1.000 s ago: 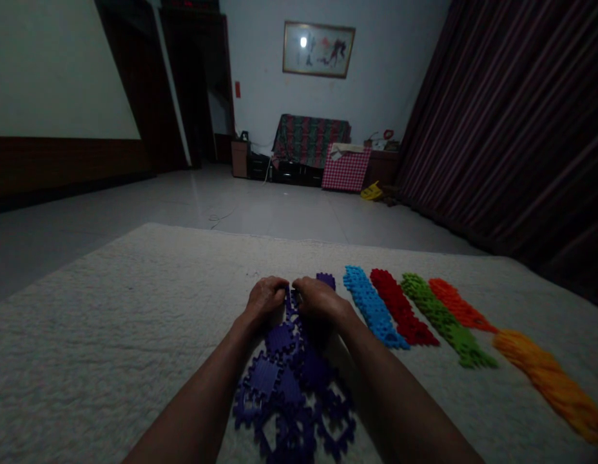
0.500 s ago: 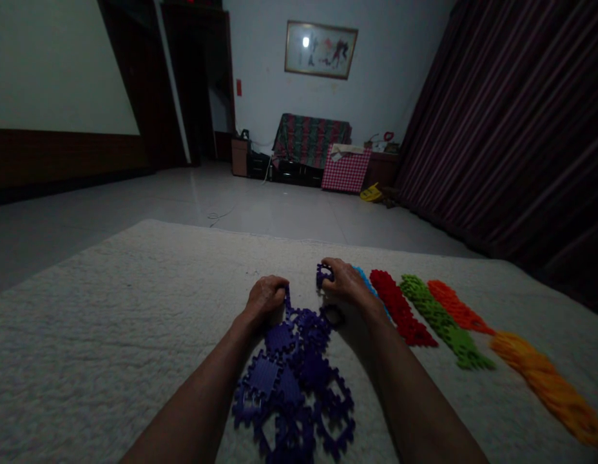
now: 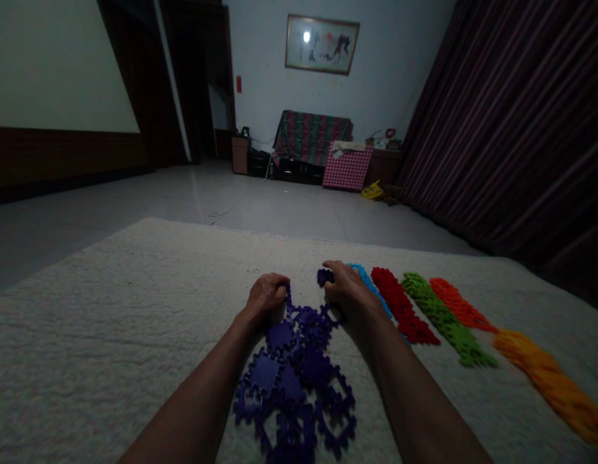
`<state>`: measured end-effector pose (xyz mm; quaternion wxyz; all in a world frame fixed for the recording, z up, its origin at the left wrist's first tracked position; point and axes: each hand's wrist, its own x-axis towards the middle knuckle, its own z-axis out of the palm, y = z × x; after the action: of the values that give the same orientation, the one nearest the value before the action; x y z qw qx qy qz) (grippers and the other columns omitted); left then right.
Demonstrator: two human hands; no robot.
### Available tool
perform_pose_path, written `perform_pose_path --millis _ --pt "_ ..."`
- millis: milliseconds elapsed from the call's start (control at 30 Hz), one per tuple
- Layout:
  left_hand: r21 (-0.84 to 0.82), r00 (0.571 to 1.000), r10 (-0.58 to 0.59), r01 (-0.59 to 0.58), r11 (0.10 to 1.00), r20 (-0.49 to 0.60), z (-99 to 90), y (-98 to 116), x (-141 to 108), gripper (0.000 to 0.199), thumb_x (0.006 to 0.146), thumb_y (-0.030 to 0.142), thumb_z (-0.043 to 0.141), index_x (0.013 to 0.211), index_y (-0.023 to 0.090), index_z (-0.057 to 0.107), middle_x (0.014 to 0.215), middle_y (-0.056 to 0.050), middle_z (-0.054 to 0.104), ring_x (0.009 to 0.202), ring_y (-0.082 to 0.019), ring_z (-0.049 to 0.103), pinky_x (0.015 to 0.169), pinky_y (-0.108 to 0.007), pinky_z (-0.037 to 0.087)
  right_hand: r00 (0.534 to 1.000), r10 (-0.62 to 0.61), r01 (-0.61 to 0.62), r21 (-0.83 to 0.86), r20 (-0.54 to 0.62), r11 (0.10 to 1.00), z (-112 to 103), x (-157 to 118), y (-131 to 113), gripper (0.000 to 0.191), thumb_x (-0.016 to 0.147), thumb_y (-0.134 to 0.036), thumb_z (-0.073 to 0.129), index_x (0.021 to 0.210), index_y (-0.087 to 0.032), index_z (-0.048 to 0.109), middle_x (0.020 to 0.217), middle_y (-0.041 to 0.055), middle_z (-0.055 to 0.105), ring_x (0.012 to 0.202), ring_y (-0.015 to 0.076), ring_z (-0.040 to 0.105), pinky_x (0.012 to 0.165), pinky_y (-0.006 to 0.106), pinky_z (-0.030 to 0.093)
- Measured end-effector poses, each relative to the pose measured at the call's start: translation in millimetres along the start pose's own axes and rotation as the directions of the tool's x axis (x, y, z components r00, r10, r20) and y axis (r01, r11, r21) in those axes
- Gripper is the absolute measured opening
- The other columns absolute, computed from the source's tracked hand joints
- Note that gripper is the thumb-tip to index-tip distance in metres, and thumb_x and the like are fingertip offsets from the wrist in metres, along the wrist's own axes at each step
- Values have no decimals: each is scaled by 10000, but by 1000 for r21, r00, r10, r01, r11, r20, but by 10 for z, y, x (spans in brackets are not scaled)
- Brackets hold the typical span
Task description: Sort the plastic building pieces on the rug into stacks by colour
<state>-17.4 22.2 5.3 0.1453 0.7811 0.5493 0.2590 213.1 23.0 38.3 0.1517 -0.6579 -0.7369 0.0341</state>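
A pile of purple toothed plastic tiles (image 3: 280, 375), some solid and some with open middles, lies between my forearms. My left hand (image 3: 267, 294) pinches the edge of a purple tile (image 3: 288, 296) that stands on end at the pile's far side. To its right, my right hand (image 3: 346, 283) is closed on another purple tile (image 3: 324, 277), partly covered by the fingers. Just below that hand rests a purple ring-shaped tile (image 3: 332, 314), partly in the forearm's shadow.
Overlapping rows of similar pieces lie to the right: blue (image 3: 369, 283), red (image 3: 403, 306), green (image 3: 446, 319), orange-red (image 3: 458, 304) and yellow-orange (image 3: 550, 380). Everything sits on a pale quilted mat (image 3: 110, 309). Beyond it are a tiled floor (image 3: 279, 209) and a dark curtain (image 3: 497, 129).
The purple tile in my right hand has turned and shows less of its open middle. My left hand stays almost in place. The camera view has shifted slightly.
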Motion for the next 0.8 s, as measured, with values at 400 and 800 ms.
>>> perform_pose_path --millis 400,800 --pt "-15 1000 -8 8 1000 4 8 -3 3 423 798 171 481 1128 220 740 1166 -36 730 1112 -187 641 1018 -280 460 969 -242 234 123 55 964 -173 -413 -22 462 770 -82 537 1218 -176 595 1205 120 640 1089 229 603 962 350 452" --pt "10 1000 10 -10 1000 -4 16 -11 15 418 787 170 493 1112 228 750 1144 -40 738 1096 -194 649 1004 -280 471 923 -291 278 88 252 957 -151 -785 -106 546 680 -37 533 1202 -196 554 1271 107 586 1149 236 548 982 337 410"
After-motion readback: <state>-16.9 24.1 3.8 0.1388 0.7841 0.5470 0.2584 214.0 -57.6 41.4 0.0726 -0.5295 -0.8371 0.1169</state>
